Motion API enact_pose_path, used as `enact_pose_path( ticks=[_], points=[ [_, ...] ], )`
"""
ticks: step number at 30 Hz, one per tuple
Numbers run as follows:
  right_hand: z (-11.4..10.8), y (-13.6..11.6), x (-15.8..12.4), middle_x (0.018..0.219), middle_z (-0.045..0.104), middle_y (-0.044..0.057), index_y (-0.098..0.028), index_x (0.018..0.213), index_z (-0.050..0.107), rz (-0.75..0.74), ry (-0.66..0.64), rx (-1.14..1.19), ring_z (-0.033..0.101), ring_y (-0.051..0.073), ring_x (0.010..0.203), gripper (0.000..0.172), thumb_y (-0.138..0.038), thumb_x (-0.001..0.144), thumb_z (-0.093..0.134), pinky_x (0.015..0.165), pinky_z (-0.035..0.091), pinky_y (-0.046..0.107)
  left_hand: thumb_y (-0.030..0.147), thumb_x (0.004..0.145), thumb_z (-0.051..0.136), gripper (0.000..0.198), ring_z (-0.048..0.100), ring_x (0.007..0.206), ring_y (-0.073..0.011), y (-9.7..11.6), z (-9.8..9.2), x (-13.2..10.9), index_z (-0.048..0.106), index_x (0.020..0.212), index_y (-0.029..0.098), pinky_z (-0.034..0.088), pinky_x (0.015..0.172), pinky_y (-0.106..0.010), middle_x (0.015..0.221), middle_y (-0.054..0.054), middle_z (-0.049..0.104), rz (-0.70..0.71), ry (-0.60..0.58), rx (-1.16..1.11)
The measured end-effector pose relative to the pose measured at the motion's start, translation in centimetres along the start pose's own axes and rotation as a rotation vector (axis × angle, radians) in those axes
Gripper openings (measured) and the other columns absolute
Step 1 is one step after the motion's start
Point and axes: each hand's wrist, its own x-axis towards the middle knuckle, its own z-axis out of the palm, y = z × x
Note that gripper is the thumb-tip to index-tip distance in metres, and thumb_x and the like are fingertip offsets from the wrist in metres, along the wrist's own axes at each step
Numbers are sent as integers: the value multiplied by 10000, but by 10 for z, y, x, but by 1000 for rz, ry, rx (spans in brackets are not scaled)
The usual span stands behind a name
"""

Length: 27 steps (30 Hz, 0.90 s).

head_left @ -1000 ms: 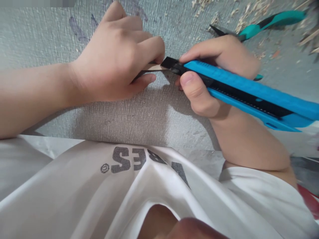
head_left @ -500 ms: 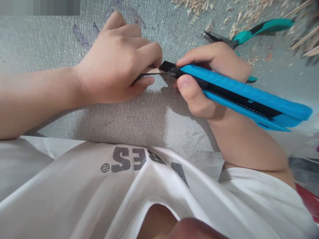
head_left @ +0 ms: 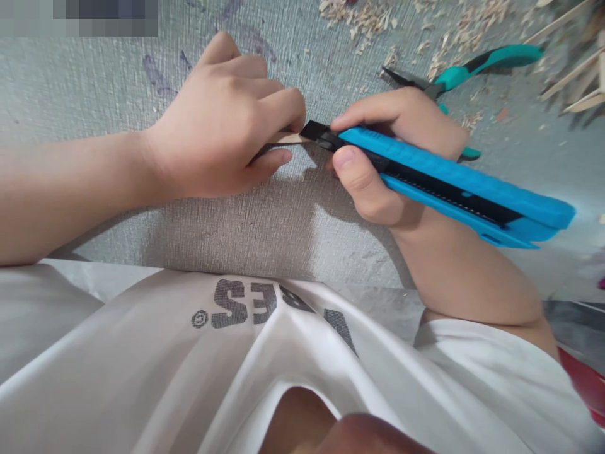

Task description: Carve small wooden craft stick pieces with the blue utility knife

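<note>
My left hand (head_left: 236, 120) is closed on a thin, pale wooden strip (head_left: 287, 137), whose short end sticks out between thumb and forefinger. A blue utility knife (head_left: 454, 186) is gripped in my right hand (head_left: 392, 151), its handle slanting down to the right. The knife's black head meets the exposed end of the strip, close beside my left forefinger. My right thumb presses near the front of the handle. Most of the strip is hidden inside my left hand.
Teal-and-black pliers (head_left: 454, 77) lie just beyond my right hand. Wood shavings (head_left: 362, 22) are scattered at the top, and several wooden sticks (head_left: 571, 75) lie at the upper right of the textured grey surface (head_left: 231, 233).
My right hand and the knife have shifted slightly to the left. Both hands keep their hold. The pliers and sticks appear a little further left in the view.
</note>
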Motion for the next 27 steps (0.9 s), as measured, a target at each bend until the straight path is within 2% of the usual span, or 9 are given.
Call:
enact_pose_path(
  ticks=[5,11,16,19,22,25,27],
  points=[
    [0,1,0,1150,887,-86,-324,1305,796,-24,4,-8,846,72,974,240,-505,1165,724,907,692,223,630,1229,220,707,657,1595,-274,-4,2,-3,634,1508,129,466,1454,-659,1380,-39,711,30,24,0],
    [1,5,2,1127,892,-64,-295,1297,802,-74,22,7,841,63,955,241,-466,1134,757,887,667,194,659,1214,193,742,672,1604,-321,-3,1,-2,652,1462,133,487,1420,-706,1362,-57,725,5,-2,10],
    [3,6,3,1123,900,-50,-303,1284,810,-87,35,14,851,74,963,222,-451,1123,771,896,667,195,673,1216,207,740,684,1582,-288,-2,0,-3,661,1478,150,509,1435,-687,1342,-36,731,6,16,4],
    [3,6,3,1101,895,-40,-321,1291,830,-72,24,-6,836,92,927,264,-512,1126,754,864,669,226,649,1218,223,695,686,1598,-286,3,-6,0,645,1518,186,508,1458,-679,1368,-23,735,-26,-17,4],
    [3,6,2,1104,887,-46,-369,1294,834,-30,20,-2,823,118,920,280,-567,1120,742,854,676,270,618,1213,310,603,672,1641,-300,11,-12,5,640,1522,219,482,1482,-690,1405,-7,740,-109,-101,21],
    [3,6,1,1101,879,-60,-402,1303,816,-25,27,46,820,126,914,235,-517,1107,756,847,672,284,601,1199,375,575,653,1667,-342,14,-14,8,652,1479,182,449,1472,-751,1416,-27,736,-186,-179,63],
    [4,6,1,1104,878,-58,-403,1307,810,-38,27,62,822,132,914,236,-506,1101,758,840,673,291,609,1207,347,597,653,1664,-344,11,-11,7,651,1470,167,448,1456,-755,1404,-36,734,-163,-156,56]
  ],
)
